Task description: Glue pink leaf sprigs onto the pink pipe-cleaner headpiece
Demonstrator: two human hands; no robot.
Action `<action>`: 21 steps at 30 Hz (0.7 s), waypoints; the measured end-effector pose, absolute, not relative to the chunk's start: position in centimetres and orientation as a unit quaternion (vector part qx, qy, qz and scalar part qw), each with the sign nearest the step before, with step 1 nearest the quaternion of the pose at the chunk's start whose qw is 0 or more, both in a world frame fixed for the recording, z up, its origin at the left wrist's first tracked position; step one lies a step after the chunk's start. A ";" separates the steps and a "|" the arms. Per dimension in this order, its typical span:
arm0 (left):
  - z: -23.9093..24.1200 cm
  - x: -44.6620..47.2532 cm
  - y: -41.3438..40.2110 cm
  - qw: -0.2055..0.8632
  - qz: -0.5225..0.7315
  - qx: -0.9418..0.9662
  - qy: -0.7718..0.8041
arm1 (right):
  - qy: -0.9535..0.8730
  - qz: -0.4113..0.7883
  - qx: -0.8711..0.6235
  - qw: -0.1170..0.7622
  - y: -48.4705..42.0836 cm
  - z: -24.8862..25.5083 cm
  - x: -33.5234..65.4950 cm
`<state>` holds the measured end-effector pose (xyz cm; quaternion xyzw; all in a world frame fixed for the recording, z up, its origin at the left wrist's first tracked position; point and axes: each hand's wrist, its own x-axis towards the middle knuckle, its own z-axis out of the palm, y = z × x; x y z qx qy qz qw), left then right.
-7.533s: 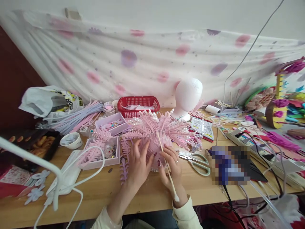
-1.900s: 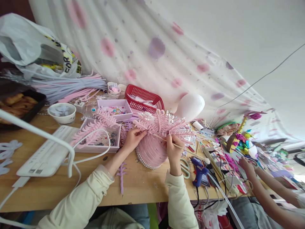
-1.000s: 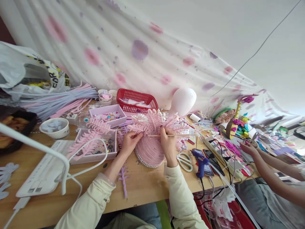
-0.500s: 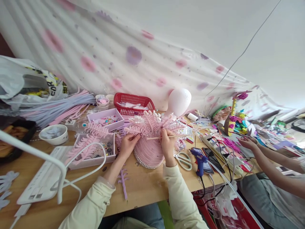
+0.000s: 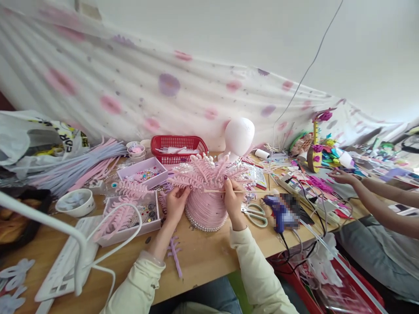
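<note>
Stick (image 5: 214,191) turned crosswise | 2 hands (image 5: 176,204) (image 5: 233,201) at headpiece (image 5: 205,211) | bare wood (image 5: 206,250) to table edge (image 5: 209,276)

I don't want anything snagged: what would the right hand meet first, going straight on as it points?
The right hand would likely meet the pink fronds just ahead; depth is unclear.

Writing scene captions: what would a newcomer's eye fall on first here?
The pale pink ribbed dome with fuzzy fronds and a white-beaded rim, at centre between the person's left hand and right hand. Next, the smooth white mannequin head standing behind it, and the red plastic lattice basket left of that head, before the flower-print white curtain.
</note>
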<state>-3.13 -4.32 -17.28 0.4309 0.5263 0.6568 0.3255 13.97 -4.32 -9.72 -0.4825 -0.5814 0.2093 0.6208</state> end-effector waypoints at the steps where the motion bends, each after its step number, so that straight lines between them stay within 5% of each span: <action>1: -17.4 -3.1 -4.3 0.330 0.658 0.427 0.526 | -0.581 0.203 -0.482 0.623 -4.5 -9.8 14.2; 21: -16.5 -2.9 -4.4 0.375 0.633 0.411 0.538 | -0.776 0.139 -0.358 0.500 -6.7 -9.9 14.3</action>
